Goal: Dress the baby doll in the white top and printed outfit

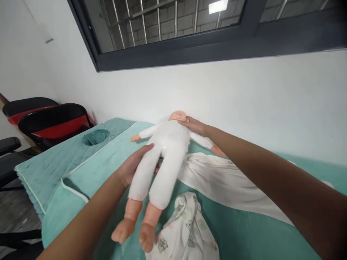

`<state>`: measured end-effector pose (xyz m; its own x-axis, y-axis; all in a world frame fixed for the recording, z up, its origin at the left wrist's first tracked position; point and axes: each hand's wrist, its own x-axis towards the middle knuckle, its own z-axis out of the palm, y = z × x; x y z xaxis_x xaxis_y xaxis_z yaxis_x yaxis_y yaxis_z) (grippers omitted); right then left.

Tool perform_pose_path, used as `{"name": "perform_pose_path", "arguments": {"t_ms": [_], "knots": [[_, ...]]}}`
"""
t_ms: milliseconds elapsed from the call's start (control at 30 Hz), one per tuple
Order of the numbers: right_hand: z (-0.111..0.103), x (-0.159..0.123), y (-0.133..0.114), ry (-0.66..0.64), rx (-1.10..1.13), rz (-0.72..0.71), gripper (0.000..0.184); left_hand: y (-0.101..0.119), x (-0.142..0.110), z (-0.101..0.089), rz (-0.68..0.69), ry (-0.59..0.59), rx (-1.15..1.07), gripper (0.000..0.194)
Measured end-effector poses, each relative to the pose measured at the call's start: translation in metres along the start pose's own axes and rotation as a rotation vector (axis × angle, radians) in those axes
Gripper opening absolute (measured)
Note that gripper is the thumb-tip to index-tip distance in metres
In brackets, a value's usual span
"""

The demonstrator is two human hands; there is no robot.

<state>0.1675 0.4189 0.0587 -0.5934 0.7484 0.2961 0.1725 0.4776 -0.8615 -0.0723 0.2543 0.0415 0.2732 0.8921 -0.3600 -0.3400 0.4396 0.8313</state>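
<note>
A baby doll with a white cloth body lies face up, its head toward the wall and its bare feet toward me. My left hand is wrapped around the doll's leg at the thigh, thumb on top and fingertips showing between the legs. At the doll's neck and shoulder is my right hand, its fingers curled against it and partly hidden behind the head. A printed white baby garment lies crumpled beside the doll's feet. Right of the doll, a plain white cloth stretches under my right forearm.
Green padded covers spread over the bed, with a round face hole at the left. Black and red folding chairs stand beyond its left edge. The white wall rises right behind the doll, below a dark-framed window.
</note>
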Motion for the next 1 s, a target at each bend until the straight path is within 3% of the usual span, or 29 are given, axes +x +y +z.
{"name": "perform_pose_path", "arguments": {"t_ms": [100, 200, 300, 400, 500, 567, 600, 633, 733, 767, 867, 1000], "knots": [[0.027, 0.027, 0.012, 0.006, -0.006, -0.048, 0.057, 0.004, 0.006, -0.043, -0.133, -0.021, -0.054, 0.045], [0.044, 0.041, 0.027, 0.089, -0.135, 0.120, 0.066, 0.001, 0.010, -0.070, -0.122, 0.040, -0.071, 0.043], [0.044, 0.037, 0.048, 0.099, -0.295, 0.311, 0.079, -0.005, 0.008, -0.079, -0.093, 0.108, 0.020, 0.046], [0.026, 0.007, 0.066, 0.064, -0.447, 0.428, 0.071, -0.005, 0.001, -0.074, -0.012, 0.258, 0.296, 0.055], [-0.005, -0.051, 0.068, 0.019, -0.633, 0.544, 0.070, -0.003, -0.013, -0.059, 0.260, 0.622, 0.780, 0.055], [-0.024, -0.097, 0.059, -0.017, -0.771, 0.603, 0.066, -0.007, -0.026, -0.042, 0.468, 0.732, 1.053, 0.051], [-0.031, -0.119, 0.052, -0.038, -0.834, 0.625, 0.064, -0.012, -0.034, -0.033, 0.559, 0.666, 1.180, 0.050], [-0.035, -0.140, 0.044, -0.066, -0.891, 0.638, 0.062, -0.018, -0.042, -0.024, 0.636, 0.515, 1.310, 0.053], [-0.030, -0.190, 0.017, -0.159, -1.030, 0.622, 0.053, -0.049, -0.064, 0.002, 0.772, -0.059, 1.731, 0.078], [-0.024, -0.203, 0.008, -0.191, -1.062, 0.599, 0.049, -0.060, -0.071, 0.009, 0.787, -0.176, 1.823, 0.087], [0.005, -0.234, -0.020, -0.273, -1.104, 0.507, 0.035, -0.088, -0.086, 0.028, 0.801, -0.267, 1.944, 0.085], [0.041, -0.259, -0.063, -0.359, -1.152, 0.323, 0.024, -0.107, -0.095, 0.063, 0.857, -0.212, 1.885, 0.048]]}}
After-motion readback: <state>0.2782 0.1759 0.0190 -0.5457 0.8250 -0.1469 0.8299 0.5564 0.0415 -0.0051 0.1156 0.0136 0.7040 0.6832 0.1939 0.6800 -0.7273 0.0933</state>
